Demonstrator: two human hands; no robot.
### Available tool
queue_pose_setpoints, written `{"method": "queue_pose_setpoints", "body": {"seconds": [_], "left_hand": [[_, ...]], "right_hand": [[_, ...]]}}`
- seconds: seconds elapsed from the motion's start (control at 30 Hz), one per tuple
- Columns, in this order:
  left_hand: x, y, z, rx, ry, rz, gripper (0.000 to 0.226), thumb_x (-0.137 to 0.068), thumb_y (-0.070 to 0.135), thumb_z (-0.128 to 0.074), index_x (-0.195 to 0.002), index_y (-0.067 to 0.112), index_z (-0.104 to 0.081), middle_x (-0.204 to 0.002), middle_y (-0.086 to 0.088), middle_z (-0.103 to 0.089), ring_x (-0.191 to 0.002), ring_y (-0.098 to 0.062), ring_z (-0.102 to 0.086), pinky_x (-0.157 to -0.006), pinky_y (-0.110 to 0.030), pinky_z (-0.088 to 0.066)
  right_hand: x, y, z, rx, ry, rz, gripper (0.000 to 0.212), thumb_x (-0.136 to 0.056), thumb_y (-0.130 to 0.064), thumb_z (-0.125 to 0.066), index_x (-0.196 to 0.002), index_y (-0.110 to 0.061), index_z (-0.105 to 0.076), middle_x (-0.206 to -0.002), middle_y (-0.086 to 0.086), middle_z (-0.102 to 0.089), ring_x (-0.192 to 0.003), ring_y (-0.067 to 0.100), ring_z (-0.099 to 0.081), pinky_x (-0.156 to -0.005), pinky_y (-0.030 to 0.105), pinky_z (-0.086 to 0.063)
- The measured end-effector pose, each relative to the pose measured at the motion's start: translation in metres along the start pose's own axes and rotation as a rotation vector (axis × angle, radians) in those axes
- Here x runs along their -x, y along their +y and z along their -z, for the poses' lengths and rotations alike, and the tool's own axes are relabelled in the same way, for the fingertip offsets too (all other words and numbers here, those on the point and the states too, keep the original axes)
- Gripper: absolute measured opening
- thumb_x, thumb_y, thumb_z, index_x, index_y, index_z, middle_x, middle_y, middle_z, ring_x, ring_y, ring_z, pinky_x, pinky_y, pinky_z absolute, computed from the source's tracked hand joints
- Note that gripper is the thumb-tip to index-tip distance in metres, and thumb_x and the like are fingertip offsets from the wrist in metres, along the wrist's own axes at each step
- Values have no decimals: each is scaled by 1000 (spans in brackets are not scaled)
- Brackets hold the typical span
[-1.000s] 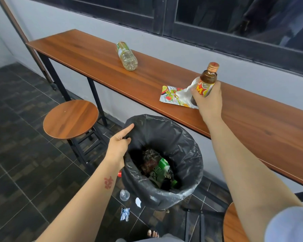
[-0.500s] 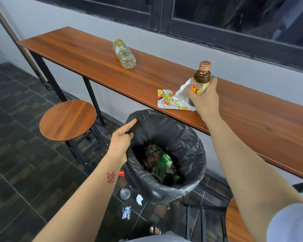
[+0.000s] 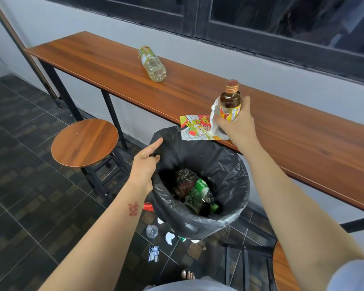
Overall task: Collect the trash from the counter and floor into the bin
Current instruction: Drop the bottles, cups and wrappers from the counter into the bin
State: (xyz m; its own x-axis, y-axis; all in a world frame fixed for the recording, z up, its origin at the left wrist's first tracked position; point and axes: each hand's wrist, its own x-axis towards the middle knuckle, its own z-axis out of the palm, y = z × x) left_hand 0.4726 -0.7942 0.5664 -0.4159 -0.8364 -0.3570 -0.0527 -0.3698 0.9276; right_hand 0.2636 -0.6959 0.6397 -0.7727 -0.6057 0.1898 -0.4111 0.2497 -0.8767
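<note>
Head view, bin hiding floor litter, right hand covering bottle

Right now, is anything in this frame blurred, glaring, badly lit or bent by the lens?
Head view: soft, even light, no hard shadows, only a faint sheen on the counter; wide-angle stretch toward the corners; the brown bottle in the right hand looks slightly soft at its cap; the inside of the bin liner is dark; floor litter is small and indistinct.

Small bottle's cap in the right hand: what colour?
Copper-orange cap, on the brown bottle; head view shows it.
</note>
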Motion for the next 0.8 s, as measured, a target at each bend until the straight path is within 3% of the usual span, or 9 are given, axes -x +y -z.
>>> {"method": "queue_pose_setpoints", "body": {"seconds": [0.17,0.27,0.4,0.63,0.8], "left_hand": [[6,4,4,11,21,-8,52,-98,-8,-44,-119,31,-72,-141,6,-55,-133,-20,-47,-108,-40,-44],[15,9,7,-28,31,-10,52,-98,-7,-46,-122,32,-70,-146,8,-50,-137,-19,-41,-111,-39,-40],[24,12,15,-54,19,-12,51,-99,-5,-46,-124,34,-68,-148,8,-47,-141,-19,-37,-113,-39,-36],[35,13,27,-87,1,-8,51,-99,-4,-46,-126,34,-66,-147,9,-48,-139,-18,-38,-108,-35,-37],[37,12,30,-121,-17,-4,50,-99,-2,-47,-127,35,-66,-135,11,-54,-128,-14,-44,-102,-30,-40]], "right_hand": [[32,-8,-7,-20,-82,40,47,-78,-39,-71,-107,-23,-37,-96,-4,-66,-85,19,-65,-68,27,-45],[54,-10,-13,86,-114,64,46,-80,-44,-70,-107,-28,-36,-91,-8,-64,-82,22,-64,-71,33,-48],[84,6,-29,206,-205,104,43,-80,-45,-68,-106,-36,-35,-87,-11,-63,-77,21,-63,-65,32,-45],[110,62,-66,648,-517,46,52,-86,-50,-61,-125,-30,-34,-107,4,-64,-99,32,-62,-78,40,-50],[117,73,-84,866,-590,67,56,-88,-47,-60,-132,-22,-35,-117,5,-59,-107,31,-57,-79,39,-47]]}}
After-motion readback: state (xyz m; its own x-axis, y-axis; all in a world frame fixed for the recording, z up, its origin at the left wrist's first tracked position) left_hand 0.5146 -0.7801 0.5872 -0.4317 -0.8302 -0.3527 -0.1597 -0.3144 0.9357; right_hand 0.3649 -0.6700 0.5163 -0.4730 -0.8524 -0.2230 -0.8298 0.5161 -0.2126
